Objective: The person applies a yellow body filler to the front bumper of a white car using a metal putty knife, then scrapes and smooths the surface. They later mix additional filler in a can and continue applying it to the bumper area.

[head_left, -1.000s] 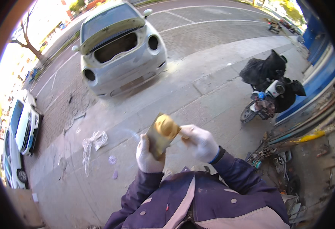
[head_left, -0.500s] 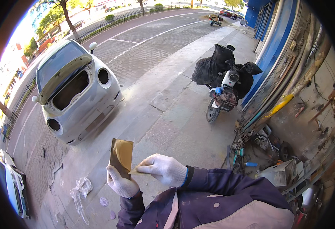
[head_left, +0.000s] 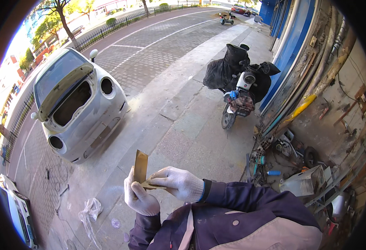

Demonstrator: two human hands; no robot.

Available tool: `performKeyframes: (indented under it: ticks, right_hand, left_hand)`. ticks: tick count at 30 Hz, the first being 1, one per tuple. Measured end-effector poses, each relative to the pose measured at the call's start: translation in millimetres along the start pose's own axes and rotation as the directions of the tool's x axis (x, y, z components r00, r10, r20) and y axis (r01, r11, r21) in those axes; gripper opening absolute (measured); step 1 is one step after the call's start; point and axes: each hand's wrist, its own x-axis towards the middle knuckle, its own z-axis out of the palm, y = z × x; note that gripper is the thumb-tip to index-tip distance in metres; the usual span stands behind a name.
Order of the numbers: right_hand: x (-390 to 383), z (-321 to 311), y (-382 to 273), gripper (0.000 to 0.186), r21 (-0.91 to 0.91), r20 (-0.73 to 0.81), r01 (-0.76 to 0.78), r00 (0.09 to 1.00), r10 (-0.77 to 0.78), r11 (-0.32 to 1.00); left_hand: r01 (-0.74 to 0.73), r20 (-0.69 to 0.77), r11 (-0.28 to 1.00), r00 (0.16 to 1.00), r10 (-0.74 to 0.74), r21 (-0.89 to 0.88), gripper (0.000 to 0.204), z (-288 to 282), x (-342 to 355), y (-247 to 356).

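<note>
My left hand (head_left: 142,199), in a whitish knitted work glove, is closed on a flat brownish-gold rectangular sheet (head_left: 141,166) that stands up from its fingers. I cannot tell what kind of sheet it is. My right hand (head_left: 182,184), gloved the same way, pinches a thin tan flat piece (head_left: 155,187) against the lower end of the sheet. Whether the two are separate pieces or one bent sheet does not show clearly. Both hands are close together in front of my dark jacket (head_left: 210,225).
Ahead on the left stands a silvery car (head_left: 85,108) with one lid raised and round lamp holes. A scooter (head_left: 243,83) with black covers is parked by the blue wall. Scrap parts and a whitish box (head_left: 304,183) lie at right; crumpled clear plastic (head_left: 91,210) lies at lower left.
The sheet has turned from showing its broad face to a narrower view. My left fingers have shifted up along it, and my right hand has stayed close against its lower end.
</note>
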Motion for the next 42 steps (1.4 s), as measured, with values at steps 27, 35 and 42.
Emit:
performKeyframes:
  ticks: [27,35,42]
  right_hand:
    - [29,-12,-15,0.048,-0.516,-0.131,0.081,0.976,-0.172,0.853]
    - [15,-15,-22,0.036,-0.2,0.12,0.142,0.986,-0.119,0.97]
    - [21,-7,-11,0.034,0.079,-0.151,-0.099,0.982,0.11,0.992]
  left_hand:
    - [0.547,0.203,0.423,0.753,-0.626,-0.723,0.052,-9,-17,-13]
    - [0.409,-0.018,0.709,0.86,-0.511,-0.574,0.051,-15,-11,-14]
    - [-0.046,0.035,0.994,0.998,0.042,0.096,0.039,-11,-23,3]
